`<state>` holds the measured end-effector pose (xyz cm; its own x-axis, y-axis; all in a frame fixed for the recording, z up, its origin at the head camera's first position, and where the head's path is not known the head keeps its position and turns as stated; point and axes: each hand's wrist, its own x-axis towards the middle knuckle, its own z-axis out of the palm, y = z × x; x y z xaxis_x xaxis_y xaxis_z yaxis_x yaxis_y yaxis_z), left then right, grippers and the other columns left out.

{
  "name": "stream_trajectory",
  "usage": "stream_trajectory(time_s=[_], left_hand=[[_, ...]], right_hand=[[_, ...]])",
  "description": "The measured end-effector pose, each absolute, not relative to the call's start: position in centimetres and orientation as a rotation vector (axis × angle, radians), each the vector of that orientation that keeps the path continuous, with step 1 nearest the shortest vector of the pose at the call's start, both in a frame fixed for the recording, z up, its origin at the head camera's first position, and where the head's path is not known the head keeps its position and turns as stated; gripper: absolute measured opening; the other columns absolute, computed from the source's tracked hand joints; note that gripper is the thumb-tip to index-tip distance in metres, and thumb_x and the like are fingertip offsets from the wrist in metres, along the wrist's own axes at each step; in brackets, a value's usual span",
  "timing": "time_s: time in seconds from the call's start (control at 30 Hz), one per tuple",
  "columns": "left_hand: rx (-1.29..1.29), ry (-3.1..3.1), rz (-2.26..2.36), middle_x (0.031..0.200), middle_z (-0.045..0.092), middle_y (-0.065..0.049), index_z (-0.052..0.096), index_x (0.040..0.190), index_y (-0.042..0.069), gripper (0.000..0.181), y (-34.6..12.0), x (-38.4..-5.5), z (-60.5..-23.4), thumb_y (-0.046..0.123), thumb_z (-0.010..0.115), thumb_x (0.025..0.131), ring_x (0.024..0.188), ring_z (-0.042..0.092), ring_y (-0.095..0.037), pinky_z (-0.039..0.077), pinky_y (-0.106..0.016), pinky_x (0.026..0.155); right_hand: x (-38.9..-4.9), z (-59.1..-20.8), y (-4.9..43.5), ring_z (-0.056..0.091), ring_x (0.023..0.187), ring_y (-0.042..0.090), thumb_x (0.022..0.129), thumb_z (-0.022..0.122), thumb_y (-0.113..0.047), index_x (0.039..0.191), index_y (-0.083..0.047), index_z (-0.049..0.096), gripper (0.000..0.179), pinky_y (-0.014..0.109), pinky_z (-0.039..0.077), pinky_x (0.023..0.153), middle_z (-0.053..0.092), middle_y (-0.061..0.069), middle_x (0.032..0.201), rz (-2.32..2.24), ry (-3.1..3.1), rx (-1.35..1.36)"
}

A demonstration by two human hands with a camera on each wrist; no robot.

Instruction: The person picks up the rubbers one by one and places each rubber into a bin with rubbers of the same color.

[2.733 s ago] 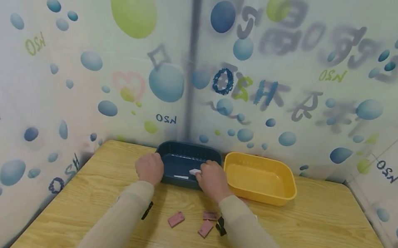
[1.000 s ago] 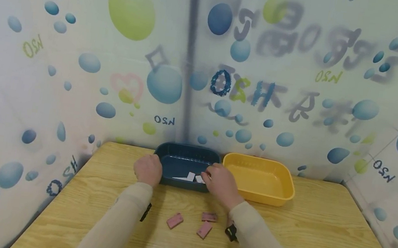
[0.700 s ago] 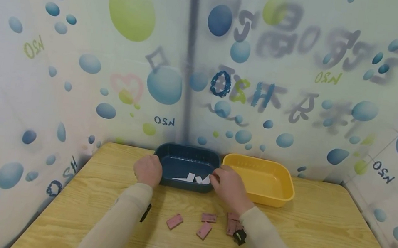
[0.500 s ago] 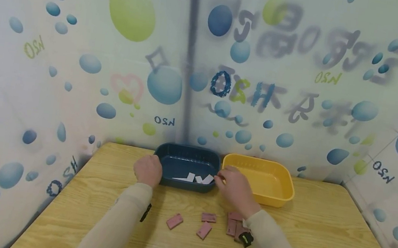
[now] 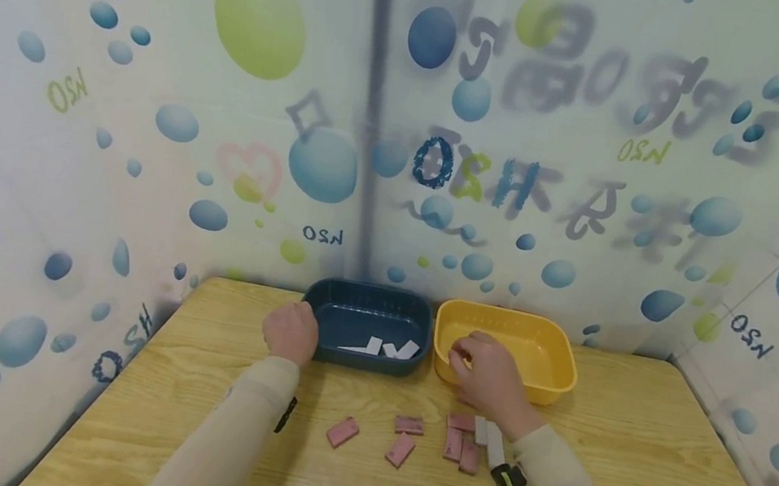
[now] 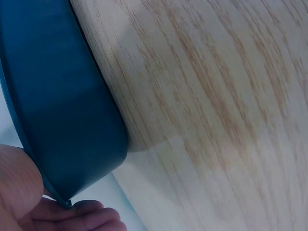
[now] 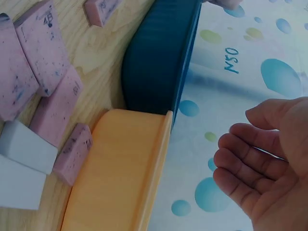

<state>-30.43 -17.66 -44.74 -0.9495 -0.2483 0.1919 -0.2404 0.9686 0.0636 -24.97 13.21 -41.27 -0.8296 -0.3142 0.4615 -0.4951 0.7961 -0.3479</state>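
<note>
My left hand (image 5: pixel 291 333) grips the left end of the dark blue bin (image 5: pixel 359 360); in the left wrist view the bin's rim corner lies between thumb and fingers. Several white erasers (image 5: pixel 408 351) lie inside that bin, at its near right. My right hand (image 5: pixel 490 375) hovers over the near left part of the yellow bin (image 5: pixel 532 340). The right wrist view shows its fingers (image 7: pixel 240 156) loosely bent, the palm bare. Below that hand, pink erasers marked 4B (image 7: pixel 43 45) and white erasers (image 5: pixel 495 444) lie together on the table.
Three more pink erasers (image 5: pixel 342 431) lie apart on the wooden table (image 5: pixel 596 467), in front of the blue bin. Both bins stand side by side at the table's back edge, close to a patterned curtain (image 5: pixel 258 119).
My right hand has let a white eraser go into the blue bin, then moved right, over the yellow bin. Erasers under the right forearm have come into sight. The left hand has stayed.
</note>
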Motion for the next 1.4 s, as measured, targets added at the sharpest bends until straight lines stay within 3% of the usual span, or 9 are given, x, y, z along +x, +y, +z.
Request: stream_trajectory(time_s=[0.33, 0.63, 1.07, 1.4], left_hand=[[0.361, -2.907, -0.072, 0.063, 0.063, -0.010, 0.065, 0.069, 0.005, 0.037, -17.7, -30.5, -44.8, 0.012, 0.053, 0.103, 0.053, 0.060, -0.020, 0.046, -0.034, 0.043], [0.364, -2.924, -0.077, 0.064, 0.064, -0.010, 0.067, 0.071, 0.004, 0.036, -17.4, -30.4, -44.4, 0.012, 0.053, 0.104, 0.052, 0.060, -0.019, 0.047, -0.034, 0.042], [0.344, -2.865, -0.107, 0.062, 0.065, -0.012, 0.065, 0.065, 0.005, 0.038, -17.9, -30.5, -44.9, 0.010, 0.055, 0.101, 0.051, 0.062, -0.021, 0.047, -0.035, 0.042], [0.345, -2.887, -0.117, 0.065, 0.065, -0.011, 0.066, 0.069, 0.003, 0.036, -17.7, -30.3, -44.6, 0.011, 0.055, 0.102, 0.055, 0.063, -0.022, 0.047, -0.035, 0.044]], right_hand=[[-24.3, -40.9, 14.6, 0.054, 0.070, 0.015, 0.092, 0.069, -0.007, 0.082, -0.007, 0.073, 0.011, 0.036, 0.053, 0.070, 0.063, 0.002, 0.078, 0.691, -2.707, 0.574], [-23.1, -42.3, 16.5, 0.047, 0.062, 0.011, 0.090, 0.070, -0.005, 0.071, -0.009, 0.069, 0.019, 0.028, 0.043, 0.059, 0.056, -0.002, 0.067, 0.746, -2.744, 0.539], [-21.1, -43.8, 18.9, 0.043, 0.059, 0.010, 0.091, 0.072, -0.005, 0.070, -0.011, 0.063, 0.024, 0.025, 0.037, 0.056, 0.050, -0.004, 0.063, 0.713, -2.842, 0.439], [-20.2, -45.3, 19.9, 0.045, 0.059, 0.010, 0.092, 0.072, -0.007, 0.073, -0.013, 0.066, 0.021, 0.026, 0.038, 0.055, 0.053, -0.006, 0.064, 0.751, -2.972, 0.338]])
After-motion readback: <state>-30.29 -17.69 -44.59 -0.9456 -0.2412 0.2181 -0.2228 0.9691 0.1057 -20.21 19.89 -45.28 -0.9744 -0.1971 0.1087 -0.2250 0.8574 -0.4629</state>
